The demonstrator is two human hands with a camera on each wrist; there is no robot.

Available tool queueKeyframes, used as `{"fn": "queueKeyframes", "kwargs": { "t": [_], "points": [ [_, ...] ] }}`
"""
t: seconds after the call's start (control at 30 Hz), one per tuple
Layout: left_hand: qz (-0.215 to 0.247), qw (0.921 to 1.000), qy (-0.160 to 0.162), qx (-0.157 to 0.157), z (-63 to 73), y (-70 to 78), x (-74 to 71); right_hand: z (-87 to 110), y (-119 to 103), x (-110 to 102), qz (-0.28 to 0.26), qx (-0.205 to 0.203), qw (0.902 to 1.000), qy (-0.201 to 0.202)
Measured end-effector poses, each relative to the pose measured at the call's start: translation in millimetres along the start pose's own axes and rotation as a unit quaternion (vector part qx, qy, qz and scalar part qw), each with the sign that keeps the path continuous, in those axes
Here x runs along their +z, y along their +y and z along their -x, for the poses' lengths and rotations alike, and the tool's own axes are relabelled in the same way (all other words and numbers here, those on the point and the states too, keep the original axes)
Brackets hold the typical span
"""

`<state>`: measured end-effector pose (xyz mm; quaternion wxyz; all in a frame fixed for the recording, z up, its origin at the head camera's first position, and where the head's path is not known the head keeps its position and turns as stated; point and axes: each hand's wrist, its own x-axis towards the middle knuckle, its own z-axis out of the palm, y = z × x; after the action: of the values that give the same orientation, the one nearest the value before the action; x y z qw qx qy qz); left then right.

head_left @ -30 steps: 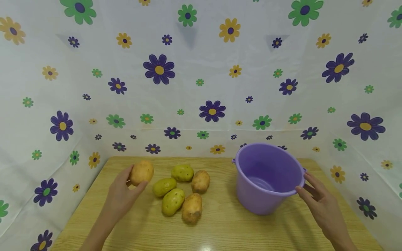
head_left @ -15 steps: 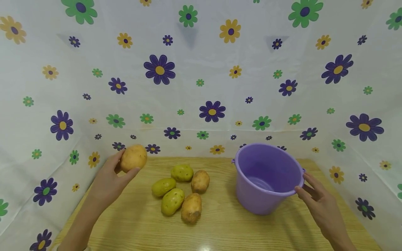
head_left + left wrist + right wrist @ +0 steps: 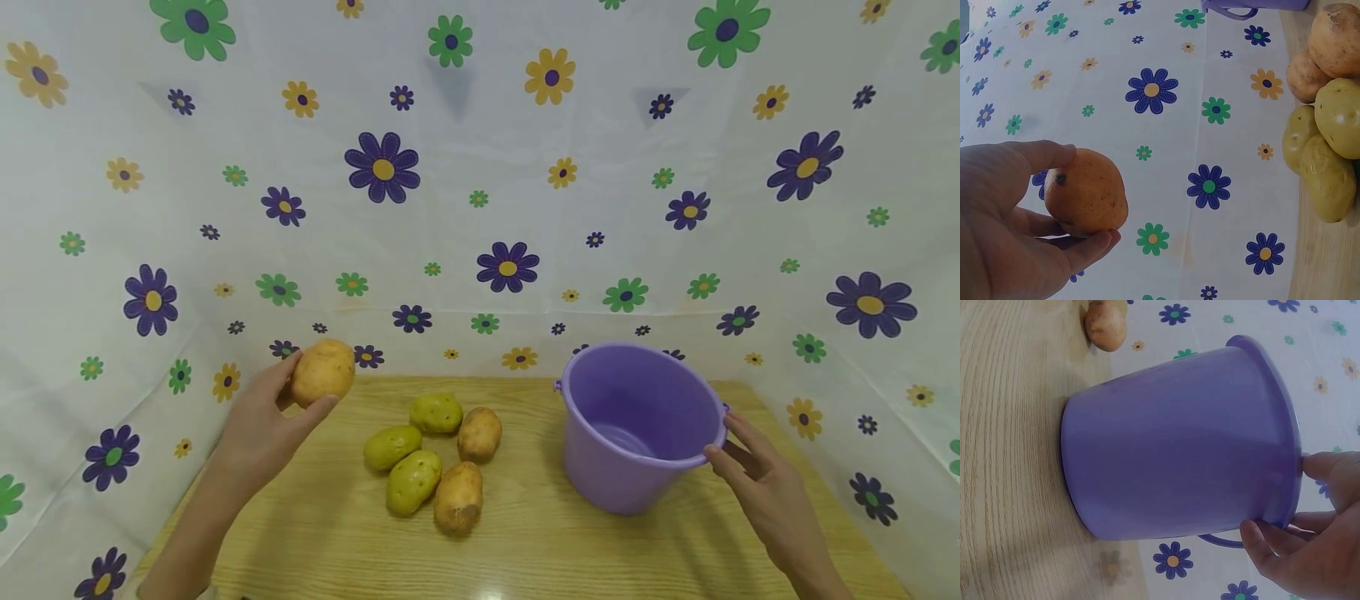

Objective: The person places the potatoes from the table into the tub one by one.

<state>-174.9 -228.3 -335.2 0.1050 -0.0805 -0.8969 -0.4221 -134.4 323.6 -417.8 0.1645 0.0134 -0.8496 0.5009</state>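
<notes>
Raised over the table's left side, my left hand (image 3: pixel 255 429) grips a tan potato (image 3: pixel 324 372) between thumb and fingers. The left wrist view shows this potato (image 3: pixel 1088 192) with a dark spot near the thumb. My right hand (image 3: pixel 768 487) pinches the right rim of a purple bucket (image 3: pixel 618 475), which stands upright on the table with no contents visible. In the right wrist view the thumb and fingers (image 3: pixel 1260 547) touch the bucket's rim. Between the hands lie three greenish potatoes (image 3: pixel 414 482) and two tan potatoes (image 3: pixel 458 498), grouped closely.
The wood-grain table (image 3: pixel 525 550) carries the potatoes and bucket. A white flowered cloth (image 3: pixel 465 217) hangs behind the table and along both sides. The bucket's handle (image 3: pixel 1222 542) hangs on its far side.
My left hand has lifted the potato up and to the left from near the group, then stayed almost still. The right hand and bucket have kept their place.
</notes>
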Motion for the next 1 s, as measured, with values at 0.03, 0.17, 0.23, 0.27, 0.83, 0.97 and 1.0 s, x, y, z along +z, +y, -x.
{"fn": "queueKeyframes", "kwargs": {
  "t": [0.03,0.17,0.23,0.27,0.83,0.97,1.0],
  "points": [
    [0.001,1.0000,-0.001,0.000,-0.5,0.9,0.9,-0.4,-0.2,-0.1,0.000,0.000,1.0000,0.000],
    [-0.005,1.0000,-0.005,0.003,-3.2,6.4,4.6,-1.7,-1.2,-0.3,0.000,-0.001,1.0000,-0.002],
    [-0.004,0.9999,-0.008,0.008,-5.3,9.9,7.4,-1.7,-1.2,-0.2,0.000,-0.002,1.0000,-0.003],
    [-0.004,0.9999,-0.011,0.011,-6.5,11.7,9.0,-1.6,-1.2,-0.1,0.000,-0.002,1.0000,-0.004],
    [0.039,0.9962,-0.058,0.052,-25.4,53.7,66.1,-1.7,-1.6,0.2,-0.006,0.000,1.0000,-0.005],
    [0.047,0.9946,-0.068,0.062,-27.6,66.1,83.5,-1.0,-1.2,0.0,-0.008,0.000,1.0000,-0.004],
    [0.051,0.9944,-0.070,0.061,-27.8,68.8,87.6,-0.9,-1.1,0.1,-0.007,0.000,1.0000,-0.004]
  ]
}}
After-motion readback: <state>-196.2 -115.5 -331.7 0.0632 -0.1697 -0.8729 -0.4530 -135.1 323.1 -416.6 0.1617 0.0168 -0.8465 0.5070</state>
